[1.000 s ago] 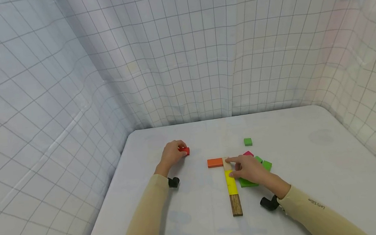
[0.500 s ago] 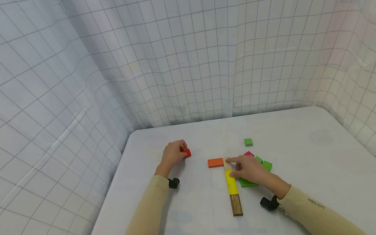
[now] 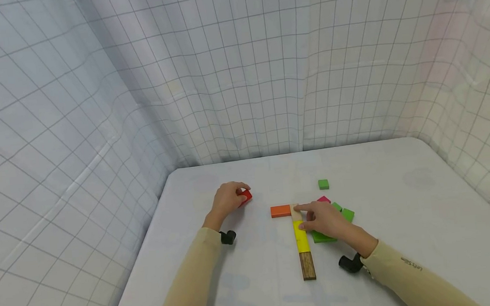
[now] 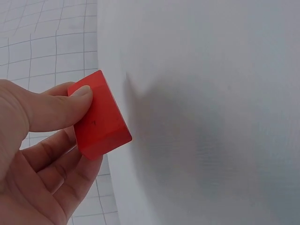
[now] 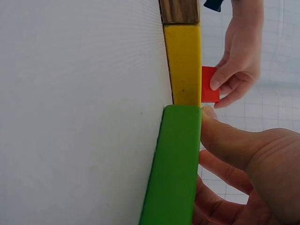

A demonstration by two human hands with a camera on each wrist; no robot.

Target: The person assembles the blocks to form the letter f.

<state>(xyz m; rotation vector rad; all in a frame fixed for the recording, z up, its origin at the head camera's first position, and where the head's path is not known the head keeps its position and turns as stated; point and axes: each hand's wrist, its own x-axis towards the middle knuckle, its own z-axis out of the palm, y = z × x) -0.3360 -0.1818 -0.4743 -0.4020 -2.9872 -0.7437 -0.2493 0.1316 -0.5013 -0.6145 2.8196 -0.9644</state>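
A red block is pinched between the thumb and fingers of my left hand, tilted and held just over the table in the left wrist view. To the right of it, an orange block butts against the top of a line made of a pale wood block, a yellow block and a dark brown block. My right hand rests its extended index finger on the pale block, with its thumb at the yellow block. A green block fills the front of the right wrist view.
Beside and partly under the right hand lie several green blocks and a pink block. A small green block sits farther back on the white table. Gridded white curtains surround the table.
The red block has turned and tilted in my left hand, which has shifted slightly to the right. My right hand and the lined-up blocks stay in place.
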